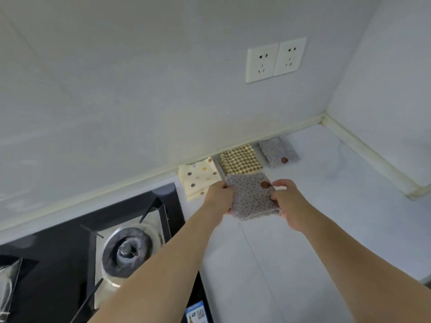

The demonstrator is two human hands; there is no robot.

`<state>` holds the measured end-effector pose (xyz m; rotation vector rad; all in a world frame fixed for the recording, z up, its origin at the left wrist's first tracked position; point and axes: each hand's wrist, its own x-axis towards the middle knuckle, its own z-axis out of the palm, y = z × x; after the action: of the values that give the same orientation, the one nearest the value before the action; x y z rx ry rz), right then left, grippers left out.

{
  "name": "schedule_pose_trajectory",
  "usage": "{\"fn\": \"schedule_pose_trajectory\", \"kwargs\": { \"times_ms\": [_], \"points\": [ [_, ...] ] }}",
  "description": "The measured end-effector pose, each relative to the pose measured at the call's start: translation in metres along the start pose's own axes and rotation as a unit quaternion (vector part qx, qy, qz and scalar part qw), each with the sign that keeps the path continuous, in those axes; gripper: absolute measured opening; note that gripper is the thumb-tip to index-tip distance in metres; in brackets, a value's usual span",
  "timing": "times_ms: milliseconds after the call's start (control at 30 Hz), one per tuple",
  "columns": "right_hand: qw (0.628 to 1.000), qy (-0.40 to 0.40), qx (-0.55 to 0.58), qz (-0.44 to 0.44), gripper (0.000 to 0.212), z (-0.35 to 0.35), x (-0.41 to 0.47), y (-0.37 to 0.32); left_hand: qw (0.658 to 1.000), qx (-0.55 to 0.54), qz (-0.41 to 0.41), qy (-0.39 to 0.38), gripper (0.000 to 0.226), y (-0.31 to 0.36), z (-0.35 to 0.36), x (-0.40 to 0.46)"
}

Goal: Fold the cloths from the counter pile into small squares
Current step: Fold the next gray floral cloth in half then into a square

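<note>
A grey speckled cloth (251,197) folded into a small square is held just above the white counter (303,241). My left hand (218,201) grips its left edge and my right hand (288,201) pinches its right edge. Behind it, along the wall, lie three folded squares: a cream cloth with coloured dots (198,179), a brown checked cloth (240,159) and another grey speckled cloth (278,151).
A black gas hob (77,248) with a burner (127,251) fills the lower left, close to my left forearm. Two wall sockets (275,59) sit above the counter. A raised ledge (373,157) runs along the right wall.
</note>
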<state>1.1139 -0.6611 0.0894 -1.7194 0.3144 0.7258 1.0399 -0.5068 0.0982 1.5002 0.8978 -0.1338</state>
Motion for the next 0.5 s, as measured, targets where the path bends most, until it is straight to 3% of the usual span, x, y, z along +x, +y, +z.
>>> {"fn": "schedule_pose_trajectory", "kwargs": {
  "times_ms": [167, 500],
  "points": [
    [0.995, 0.026, -0.037, -0.093, 0.033, -0.041, 0.092, -0.037, 1.0, -0.012, 0.011, 0.008, 0.02, 0.045, 0.062, 0.075],
    [0.972, 0.081, -0.126, -0.178, 0.037, -0.068, 0.233, -0.073, 0.994, 0.094, 0.036, 0.045, 0.019, 0.099, 0.133, 0.21]
  ]
}}
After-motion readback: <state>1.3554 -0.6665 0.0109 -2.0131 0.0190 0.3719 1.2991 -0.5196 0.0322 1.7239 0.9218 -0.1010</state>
